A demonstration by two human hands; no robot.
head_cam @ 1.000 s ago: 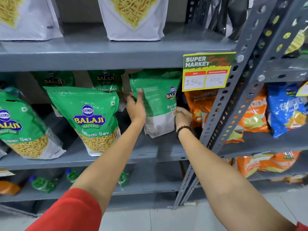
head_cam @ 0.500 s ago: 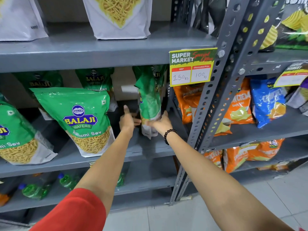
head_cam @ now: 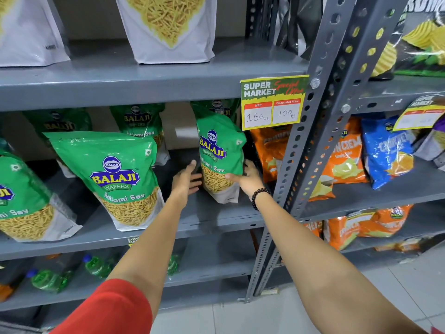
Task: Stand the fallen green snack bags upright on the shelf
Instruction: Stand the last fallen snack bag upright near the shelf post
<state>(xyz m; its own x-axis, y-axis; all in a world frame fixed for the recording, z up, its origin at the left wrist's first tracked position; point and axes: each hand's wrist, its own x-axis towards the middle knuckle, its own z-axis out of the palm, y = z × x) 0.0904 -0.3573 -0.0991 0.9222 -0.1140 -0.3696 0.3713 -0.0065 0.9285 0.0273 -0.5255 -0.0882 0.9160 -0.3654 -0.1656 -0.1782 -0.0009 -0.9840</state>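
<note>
A green Balaji snack bag (head_cam: pixel 218 153) stands upright at the right end of the grey middle shelf (head_cam: pixel 216 218), its front facing me. My right hand (head_cam: pixel 245 177) grips its lower right side, thumb across the front. My left hand (head_cam: pixel 185 179) is flat beside its lower left edge, fingers apart, holding nothing. A second green bag (head_cam: pixel 120 179) stands leaning back in the middle, and a third (head_cam: pixel 21 201) at the left edge. More green bags (head_cam: pixel 137 124) stand in the back row.
A yellow price tag (head_cam: pixel 273 102) hangs from the shelf above. A perforated grey post (head_cam: pixel 313 131) rises just right of my right hand. Orange bags (head_cam: pixel 272 150) and a blue bag (head_cam: pixel 385 150) fill the adjoining rack. White bags (head_cam: pixel 168 27) stand above, green bottles (head_cam: pixel 50 280) below.
The held bag has turned from back-facing, through edge-on, to front-facing. My left hand slid down from its upper edge to its lower left side and opened.
</note>
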